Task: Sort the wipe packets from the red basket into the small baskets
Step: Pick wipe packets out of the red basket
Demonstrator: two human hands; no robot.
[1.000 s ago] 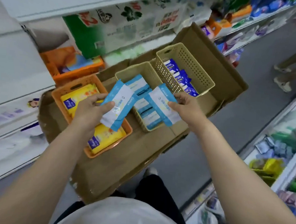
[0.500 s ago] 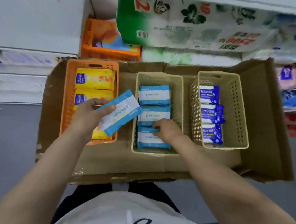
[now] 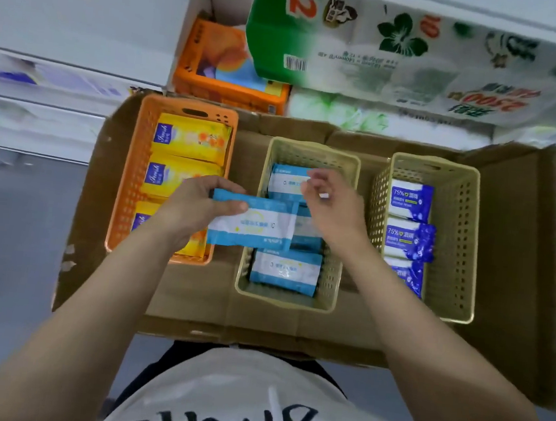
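Gripping a light-blue wipe packet (image 3: 251, 223) by its left end, the left hand (image 3: 198, 207) holds it above the middle beige basket's (image 3: 331, 276) left rim. The right hand (image 3: 333, 207) hovers over that basket, fingers loosely curled, holding nothing.

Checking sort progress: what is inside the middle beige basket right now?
The middle beige basket holds light blue wipe packets: one each at the near and far ends shows. Between them, the left hand's held packet and the right hand cover the contents.

Bright even light, blurred warped edges
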